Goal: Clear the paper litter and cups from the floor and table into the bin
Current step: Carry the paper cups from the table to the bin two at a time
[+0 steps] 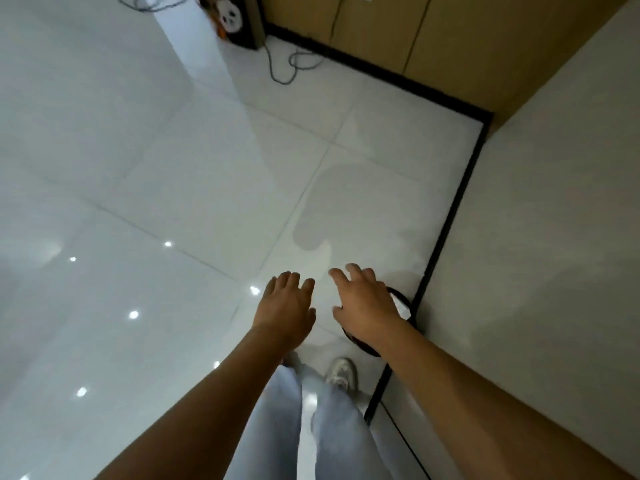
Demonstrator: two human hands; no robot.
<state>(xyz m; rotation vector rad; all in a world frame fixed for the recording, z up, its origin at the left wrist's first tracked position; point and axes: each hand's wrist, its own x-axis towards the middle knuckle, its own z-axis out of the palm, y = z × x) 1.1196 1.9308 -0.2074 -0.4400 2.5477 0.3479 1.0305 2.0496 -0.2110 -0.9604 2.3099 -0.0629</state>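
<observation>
My left hand (285, 306) and right hand (367, 306) hover with fingers loosely spread, holding nothing, above the black bin (401, 299).

one view only, from the head, looking steeply down and forward. near the lens, the left hand (285, 306) and right hand (367, 303) reach out over the floor (173, 168); the wall (554, 220) runs along the right, cabinets (433, 39) stand far ahead.
</observation>
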